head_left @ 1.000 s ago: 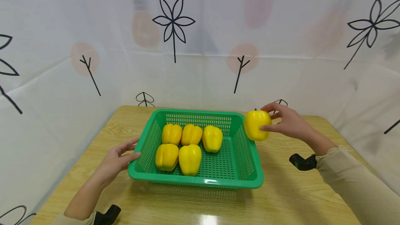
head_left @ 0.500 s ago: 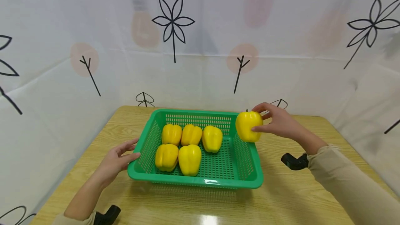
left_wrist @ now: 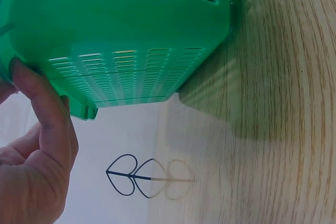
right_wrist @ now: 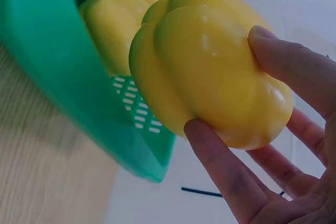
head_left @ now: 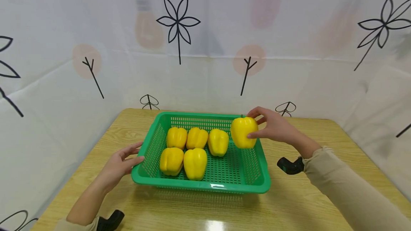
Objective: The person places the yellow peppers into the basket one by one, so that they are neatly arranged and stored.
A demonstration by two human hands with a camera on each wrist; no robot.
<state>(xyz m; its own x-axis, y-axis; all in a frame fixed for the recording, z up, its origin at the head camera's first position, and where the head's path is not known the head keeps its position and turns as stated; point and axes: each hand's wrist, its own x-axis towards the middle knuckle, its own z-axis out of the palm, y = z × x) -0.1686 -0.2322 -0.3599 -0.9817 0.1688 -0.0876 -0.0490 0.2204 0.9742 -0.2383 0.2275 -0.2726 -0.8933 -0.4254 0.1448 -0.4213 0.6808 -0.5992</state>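
Observation:
My right hand (head_left: 273, 126) holds a yellow bell pepper (head_left: 244, 132) by its side, thumb and fingers spread round it, over the right part of a green plastic basket (head_left: 205, 184). The pepper's stem points up in the head view; the right wrist view shows the pepper (right_wrist: 210, 66) close, gripped between thumb and fingertips. Inside the basket several more yellow bell peppers stand in two rows toward the left, one of them a front pepper (head_left: 195, 164). My left hand (head_left: 117, 167) grips the basket's left rim, fingers curled under its edge in the left wrist view.
The basket stands on a light wooden table (head_left: 305, 195). Behind it hangs a pale cloth (head_left: 205, 81) printed with plant outlines. A black wrist device (head_left: 290, 165) sits below the right forearm, another device (head_left: 110, 220) by the left.
My right hand has moved left with the bell pepper, from over the basket's right rim to above its inside, slightly lower. The left hand and basket have stayed put.

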